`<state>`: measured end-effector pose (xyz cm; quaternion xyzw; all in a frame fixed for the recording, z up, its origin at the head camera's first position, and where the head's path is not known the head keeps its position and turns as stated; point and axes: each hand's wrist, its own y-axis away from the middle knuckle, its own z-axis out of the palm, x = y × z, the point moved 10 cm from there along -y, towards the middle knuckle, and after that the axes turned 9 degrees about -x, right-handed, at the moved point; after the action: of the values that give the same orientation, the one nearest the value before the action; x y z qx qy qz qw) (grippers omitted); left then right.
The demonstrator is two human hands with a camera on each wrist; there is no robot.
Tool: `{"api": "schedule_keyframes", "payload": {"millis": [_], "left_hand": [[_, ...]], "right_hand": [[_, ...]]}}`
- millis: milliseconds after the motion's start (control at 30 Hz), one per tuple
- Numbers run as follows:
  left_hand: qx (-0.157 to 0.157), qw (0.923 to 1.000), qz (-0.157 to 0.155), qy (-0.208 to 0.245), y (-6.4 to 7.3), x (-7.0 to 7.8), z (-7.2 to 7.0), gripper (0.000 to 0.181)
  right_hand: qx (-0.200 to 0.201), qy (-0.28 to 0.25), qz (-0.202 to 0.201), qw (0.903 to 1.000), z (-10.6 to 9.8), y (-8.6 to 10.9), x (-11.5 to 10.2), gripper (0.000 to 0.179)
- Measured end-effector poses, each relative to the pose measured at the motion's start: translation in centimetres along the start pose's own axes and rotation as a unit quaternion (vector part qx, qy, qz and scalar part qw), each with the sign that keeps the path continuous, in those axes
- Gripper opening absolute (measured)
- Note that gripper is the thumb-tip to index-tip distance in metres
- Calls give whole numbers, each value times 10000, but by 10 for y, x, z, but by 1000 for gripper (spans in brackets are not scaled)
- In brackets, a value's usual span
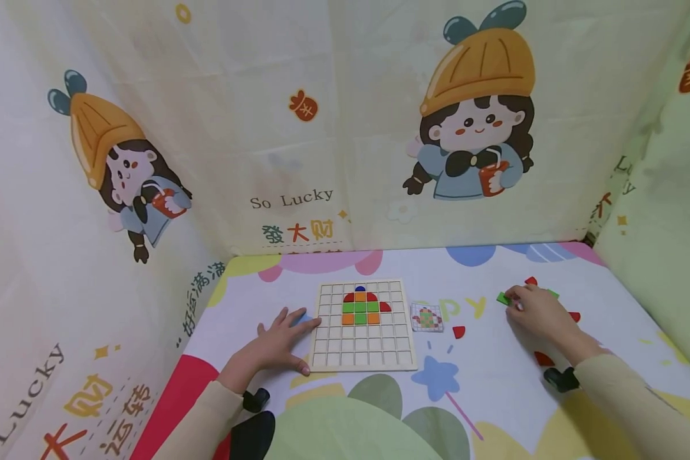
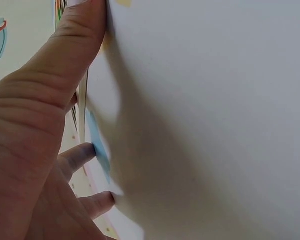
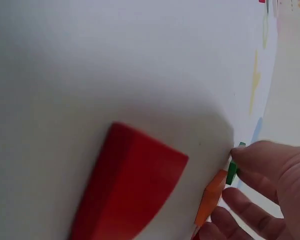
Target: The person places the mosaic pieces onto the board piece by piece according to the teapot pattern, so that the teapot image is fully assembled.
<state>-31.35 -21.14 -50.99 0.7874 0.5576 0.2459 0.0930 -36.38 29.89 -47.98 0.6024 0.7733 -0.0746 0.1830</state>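
A wooden grid board (image 1: 362, 347) lies flat on the table, with red, green, orange and blue blocks set in its upper middle cells. My left hand (image 1: 278, 343) rests at its left side, fingers spread, with the thumb and a fingertip at the board's edge. Over to the right, my right hand (image 1: 537, 313) pinches a green block (image 3: 232, 172) between thumb and finger, close to the tabletop. Beneath that hand is an orange block (image 3: 210, 197). Nearer the wrist camera lies a red curved-edge block (image 3: 135, 185).
Beside the board's right edge lies a small pattern card (image 1: 427, 317). A loose red block (image 1: 459, 331) sits between card and right hand; several more blocks surround that hand. Printed cloth (image 1: 379, 223) hangs behind and at both sides of the table.
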Motion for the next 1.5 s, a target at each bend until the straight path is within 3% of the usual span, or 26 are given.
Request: {"api": "schedule_keyframes", "payload": {"millis": [200, 467, 667, 833, 1233, 1500], "left_hand": [[35, 10000, -79, -42, 0, 0, 0, 107], [51, 9998, -92, -142, -2, -1, 3, 108], [87, 9999, -87, -114, -1, -2, 2, 107], [101, 9998, -74, -122, -1, -2, 2, 107], [25, 9999, -86, -48, -1, -2, 2, 107], [-9, 10000, -89, -23, -1, -1, 1, 107]], "right_hand": [[-79, -168, 186, 9997, 4, -8, -2, 32], [-374, -418, 1043, 9930, 11, -15, 2, 39], [-237, -441, 1205, 9914, 9, -18, 0, 38], [-276, -704, 1361, 9878, 14, -20, 2, 54], [-89, -827, 972, 9918, 15, -24, -22, 46], [-157, -1111, 564, 9921, 15, -27, -53, 44]]}}
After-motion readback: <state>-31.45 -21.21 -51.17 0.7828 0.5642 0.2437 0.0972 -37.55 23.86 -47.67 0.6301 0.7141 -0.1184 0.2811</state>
